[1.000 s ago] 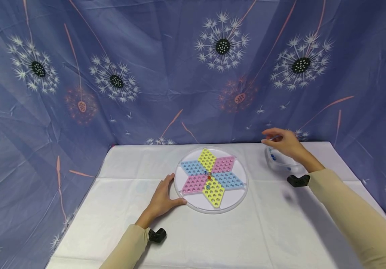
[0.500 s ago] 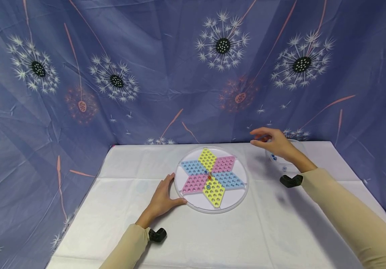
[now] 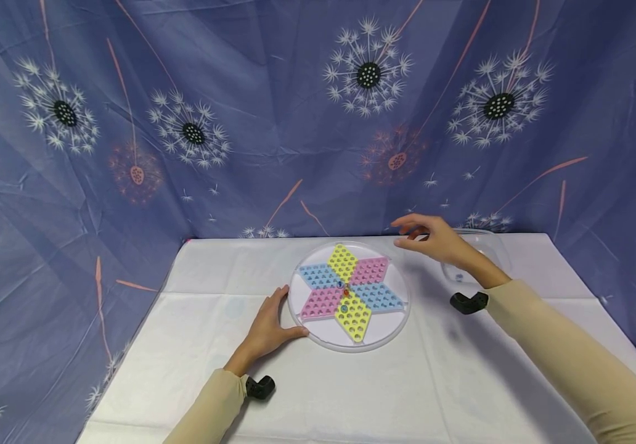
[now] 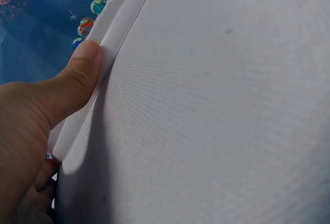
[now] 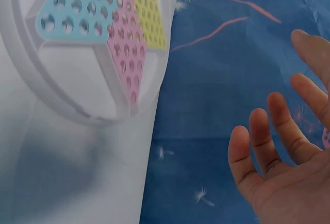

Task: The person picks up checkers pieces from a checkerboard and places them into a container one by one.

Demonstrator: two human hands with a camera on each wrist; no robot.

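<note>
A round white Chinese checkers board lies on the table, with a star of yellow, pink and blue pitted points. Three marbles show near its middle: a blue one, a red-orange one and a greenish one. My left hand rests against the board's left edge; its thumb touches the rim in the left wrist view. Above the table's back edge, right of the board, is my right hand. Its fingers are spread and loosely bent, with nothing visible between them.
A clear plastic box stands at the back right, partly behind my right forearm, with a pale marble showing through its side. White cloth covers the table. A blue dandelion-print curtain hangs behind it.
My right hand has moved left, away from over the clear box toward the board. The left hand, the board and its marbles have stayed in place.
</note>
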